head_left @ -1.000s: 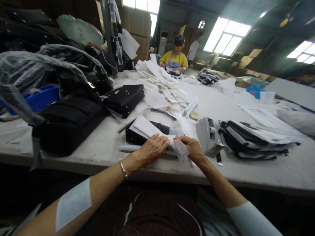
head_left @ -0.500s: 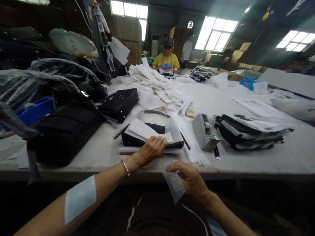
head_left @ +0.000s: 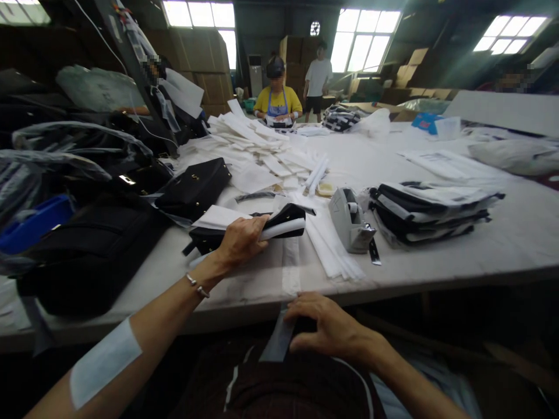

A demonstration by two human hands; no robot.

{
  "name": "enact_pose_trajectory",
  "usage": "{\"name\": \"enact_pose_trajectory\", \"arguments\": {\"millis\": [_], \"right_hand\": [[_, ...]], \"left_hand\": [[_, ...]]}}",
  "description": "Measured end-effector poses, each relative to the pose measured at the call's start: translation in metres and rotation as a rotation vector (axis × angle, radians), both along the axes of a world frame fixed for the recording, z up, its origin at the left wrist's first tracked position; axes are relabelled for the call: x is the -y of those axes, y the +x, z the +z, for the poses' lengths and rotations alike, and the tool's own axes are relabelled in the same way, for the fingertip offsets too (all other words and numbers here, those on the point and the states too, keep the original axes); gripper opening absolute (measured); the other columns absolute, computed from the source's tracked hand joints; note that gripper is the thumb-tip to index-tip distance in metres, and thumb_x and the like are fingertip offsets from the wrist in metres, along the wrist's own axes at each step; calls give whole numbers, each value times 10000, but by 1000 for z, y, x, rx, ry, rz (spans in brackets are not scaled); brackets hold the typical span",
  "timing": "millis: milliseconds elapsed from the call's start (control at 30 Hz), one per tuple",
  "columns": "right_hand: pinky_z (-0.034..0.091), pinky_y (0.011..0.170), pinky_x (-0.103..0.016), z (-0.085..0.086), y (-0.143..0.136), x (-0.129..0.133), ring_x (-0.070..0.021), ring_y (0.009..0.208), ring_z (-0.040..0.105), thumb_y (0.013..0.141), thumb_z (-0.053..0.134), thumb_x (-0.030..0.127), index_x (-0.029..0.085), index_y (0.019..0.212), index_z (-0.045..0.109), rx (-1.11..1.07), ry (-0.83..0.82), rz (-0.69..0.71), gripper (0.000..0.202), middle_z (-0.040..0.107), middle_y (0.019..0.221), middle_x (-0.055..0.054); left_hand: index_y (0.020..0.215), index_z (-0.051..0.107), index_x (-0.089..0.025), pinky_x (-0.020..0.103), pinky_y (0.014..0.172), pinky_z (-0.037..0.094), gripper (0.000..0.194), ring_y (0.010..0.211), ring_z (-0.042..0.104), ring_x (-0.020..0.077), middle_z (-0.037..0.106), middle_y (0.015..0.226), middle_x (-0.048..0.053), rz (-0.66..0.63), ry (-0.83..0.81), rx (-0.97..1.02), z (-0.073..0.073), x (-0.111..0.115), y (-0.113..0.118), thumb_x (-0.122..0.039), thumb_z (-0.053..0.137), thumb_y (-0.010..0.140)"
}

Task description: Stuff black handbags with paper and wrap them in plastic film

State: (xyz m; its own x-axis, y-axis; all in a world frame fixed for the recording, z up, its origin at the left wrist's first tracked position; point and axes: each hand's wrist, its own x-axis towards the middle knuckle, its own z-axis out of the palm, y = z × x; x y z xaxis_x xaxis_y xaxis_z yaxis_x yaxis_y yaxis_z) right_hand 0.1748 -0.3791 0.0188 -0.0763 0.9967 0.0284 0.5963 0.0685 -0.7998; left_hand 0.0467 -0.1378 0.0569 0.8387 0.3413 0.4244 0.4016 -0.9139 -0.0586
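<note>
My left hand (head_left: pixel 243 241) is closed round a black bag (head_left: pixel 288 214) and the white foam sheets laid on it. The bag is tilted, its right end raised off the table. A white foam sheet (head_left: pixel 220 217) sticks out to the left of my fingers. At the table's front edge my right hand (head_left: pixel 325 323) has its thumb apart from its curved fingers. Its fingertips touch a translucent strip (head_left: pixel 278 337), which hangs over the edge. A grey tape dispenser (head_left: pixel 349 221) stands right of the bag, behind loose white strips (head_left: pixel 327 250).
Black bags (head_left: pixel 91 250) crowd the left side, near a blue bin (head_left: pixel 37 224). White foam pieces (head_left: pixel 248 139) are heaped farther back. Stacked black-and-white pieces (head_left: pixel 428 212) lie on the right. A person in yellow (head_left: pixel 278 102) sits across the table; another person (head_left: pixel 317 78) stands behind.
My left hand has gripped the bag with its foam sheets and tilted it up, shifting it left. My right hand has come down slightly along the strip, its thumb apart. The view has turned.
</note>
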Motion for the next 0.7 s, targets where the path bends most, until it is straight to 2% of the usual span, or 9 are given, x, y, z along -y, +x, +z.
{"name": "enact_pose_trajectory", "arguments": {"millis": [67, 133, 167, 233, 300, 400, 500, 600, 700], "right_hand": [[513, 935, -343, 13, 7, 0, -235, 1023, 672, 726, 807, 391, 269, 1061, 736, -133, -72, -18, 364, 745, 1060, -19], [514, 948, -347, 19, 17, -6, -226, 1047, 672, 840, 695, 388, 259, 1073, 732, -163, -48, -99, 269, 737, 1101, -31], [494, 991, -371, 18, 22, -11, -234, 1104, 651, 888, 634, 377, 250, 1095, 724, -109, -5, -153, 259, 724, 1147, -47], [399, 1099, -451, 9, 30, -27, -269, 1254, 561, 924, 575, 381, 221, 1200, 680, 99, 77, -254, 336, 660, 1281, -97], [274, 1167, -521, -8, 34, -47, -307, 1373, 433, 922, 574, 427, 160, 1336, 586, 324, 75, -288, 493, 548, 1413, -158], [161, 1198, -540, -30, 34, -80, -331, 1456, 270, 914, 558, 514, 54, 1446, 440, 512, -25, -242, 713, 356, 1533, -216], [109, 1213, -513, -36, 29, -109, -315, 1484, 184, 906, 539, 573, 51, 1489, 364, 553, -56, -188, 801, 261, 1577, -195], [108, 1214, -509, -25, 25, -116, -318, 1477, 214, 884, 578, 569, 101, 1476, 412, 559, -33, -165, 773, 320, 1564, -167], [215, 1176, -556, -1, 25, -89, -385, 1375, 402, 812, 706, 453, 108, 1315, 611, 551, -74, -114, 617, 548, 1398, -200]], "left_hand": [[1249, 545, -139, 390, 842, 531, 529, 931, 698, 287, 723, 1075, 108, 43, -6, 3, 2, 0, 0, -200, 671, 739], [1261, 547, -147, 390, 847, 534, 544, 936, 699, 289, 721, 1089, 109, 76, -9, 16, 4, -1, 0, -218, 686, 740], [1263, 549, -152, 388, 848, 536, 547, 938, 699, 289, 720, 1097, 109, 86, -9, 22, 4, -1, 0, -224, 691, 739], [1261, 555, -157, 384, 850, 539, 544, 937, 701, 289, 722, 1098, 109, 101, -5, 30, 4, -3, 0, -227, 693, 739], [1261, 556, -157, 387, 853, 541, 544, 938, 702, 293, 722, 1103, 114, 109, 4, 33, 4, -4, -1, -231, 689, 739], [1275, 543, -151, 401, 844, 545, 563, 931, 700, 301, 714, 1128, 124, 118, 15, 59, 3, -5, -2, -236, 683, 736], [1278, 532, -150, 393, 839, 546, 566, 928, 699, 291, 707, 1148, 125, 98, 32, 120, 3, -4, -2, -214, 672, 734], [1282, 513, -145, 387, 832, 547, 541, 930, 699, 274, 712, 1120, 128, 19, 39, 160, -5, 1, -3, -194, 638, 758], [1290, 490, -112, 381, 829, 546, 486, 961, 695, 258, 707, 1106, 139, -112, 70, 144, -25, 12, -4, -188, 573, 818]]}}
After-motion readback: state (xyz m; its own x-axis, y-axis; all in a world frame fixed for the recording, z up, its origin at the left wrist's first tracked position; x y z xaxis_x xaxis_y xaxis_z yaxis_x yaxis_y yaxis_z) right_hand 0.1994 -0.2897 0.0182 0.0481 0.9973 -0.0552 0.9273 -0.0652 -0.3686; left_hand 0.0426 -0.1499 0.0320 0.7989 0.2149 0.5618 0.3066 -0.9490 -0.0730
